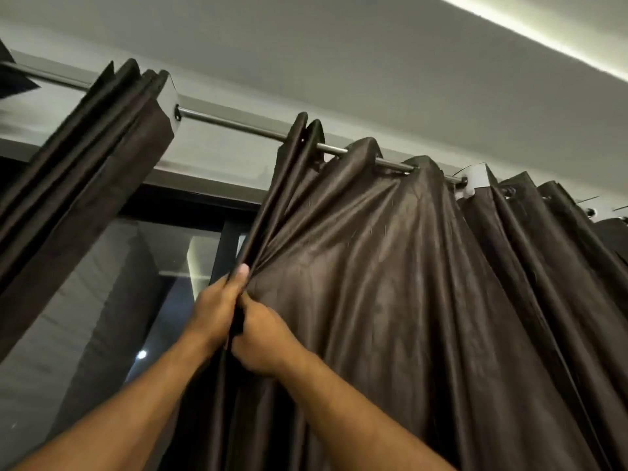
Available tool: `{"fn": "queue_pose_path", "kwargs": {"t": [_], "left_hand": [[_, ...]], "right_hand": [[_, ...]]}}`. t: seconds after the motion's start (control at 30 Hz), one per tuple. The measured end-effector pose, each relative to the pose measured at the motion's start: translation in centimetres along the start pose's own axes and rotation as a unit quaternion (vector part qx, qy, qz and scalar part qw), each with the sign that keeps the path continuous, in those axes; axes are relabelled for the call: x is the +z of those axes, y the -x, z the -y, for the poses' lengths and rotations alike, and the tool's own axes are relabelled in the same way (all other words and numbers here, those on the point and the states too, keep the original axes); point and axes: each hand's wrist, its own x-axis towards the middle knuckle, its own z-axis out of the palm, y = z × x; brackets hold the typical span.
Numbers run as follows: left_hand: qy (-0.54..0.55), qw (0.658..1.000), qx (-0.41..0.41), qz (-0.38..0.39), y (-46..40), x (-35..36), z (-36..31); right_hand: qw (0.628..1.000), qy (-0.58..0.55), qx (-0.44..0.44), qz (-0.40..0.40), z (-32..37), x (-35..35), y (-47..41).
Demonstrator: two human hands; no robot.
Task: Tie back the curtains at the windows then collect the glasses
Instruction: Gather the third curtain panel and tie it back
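Hands both clamped on the leading edge of the dark brown right curtain (390, 266): left hand (217, 307) above, thumb pressed on the fold; right hand (265, 338) just below, fingers curled round the fabric. Curtain is hung by eyelets on the metal rod (238, 125). Left curtain (85, 158) is bunched at the rod's left end. Window glass (136, 300) is exposed between them.

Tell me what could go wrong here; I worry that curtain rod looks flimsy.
Both hands, left hand and right hand, grip the leading edge of the right curtain. A hard sideways pull could snag its eyelets on the rod or strain the bracket. The bunched fabric may also slip from the fingers.
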Motion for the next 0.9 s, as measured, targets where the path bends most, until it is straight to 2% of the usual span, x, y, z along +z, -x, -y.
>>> {"fn": "queue_pose_path", "kwargs": {"t": [0.1, 0.17, 0.2, 0.23, 0.27, 0.3, 0.33, 0.37, 0.4, 0.43, 0.5, 0.57, 0.7, 0.77, 0.83, 0.9], "left_hand": [[-0.063, 0.997, 0.044, 0.029, 0.4, -0.4, 0.2], [-0.091, 0.993, 0.056, 0.041, 0.0, -0.1, 0.5], [-0.094, 0.993, 0.059, 0.050, 0.0, 0.1, 0.6], [-0.098, 0.992, 0.059, 0.057, 0.2, 0.2, 0.5], [-0.091, 0.992, 0.060, 0.061, 0.3, 0.2, 0.5], [-0.091, 0.992, 0.062, 0.065, 0.5, 0.2, 0.5], [-0.091, 0.991, 0.068, 0.066, 0.6, 0.2, 0.5], [-0.096, 0.991, 0.070, 0.069, 0.8, 0.2, 0.4], [-0.099, 0.990, 0.072, 0.070, 0.9, 0.2, 0.4], [-0.107, 0.989, 0.070, 0.074, 1.1, 0.3, 0.2], [-0.119, 0.988, 0.063, 0.078, 1.3, 0.7, 0.0], [-0.123, 0.988, 0.063, 0.076, 1.7, 1.4, -0.3], [-0.117, 0.989, 0.049, 0.074, 2.3, 2.5, -0.7], [-0.101, 0.992, 0.038, 0.067, 2.4, 2.9, -0.9], [-0.056, 0.998, 0.026, 0.033, 2.4, 3.4, -1.5], [0.011, 1.000, 0.023, -0.018, 2.1, 3.7, -1.9]], "right_hand": [[0.998, -0.048, 0.016, 0.022, -0.9, -0.8, 1.1], [0.994, -0.106, 0.027, -0.027, -1.9, -2.0, 2.7], [0.990, -0.086, 0.043, -0.106, -2.9, -2.9, 3.4], [0.973, -0.020, 0.078, -0.218, -4.4, -4.1, 3.9], [0.930, 0.067, 0.140, -0.333, -6.0, -5.7, 4.5], [0.877, 0.118, 0.228, -0.407, -7.6, -7.4, 5.1], [0.837, 0.113, 0.328, -0.424, -9.3, -9.1, 5.8], [0.813, 0.072, 0.413, -0.404, -10.9, -10.8, 6.3], [0.805, 0.014, 0.464, -0.369, -11.9, -11.9, 6.9], [0.812, -0.041, 0.480, -0.331, -12.9, -12.6, 7.2], [0.854, -0.096, 0.435, -0.267, -12.9, -12.4, 7.1], [0.892, -0.068, 0.381, -0.233, -12.1, -11.5, 5.8], [0.937, -0.075, 0.277, -0.202, -8.8, -9.5, 2.9], [0.962, -0.068, 0.194, -0.178, -5.7, -7.7, 1.8], [0.981, -0.069, 0.094, -0.158, -2.4, -5.5, 1.1], [0.989, -0.070, 0.040, -0.126, -0.1, -4.4, 0.5]]}}
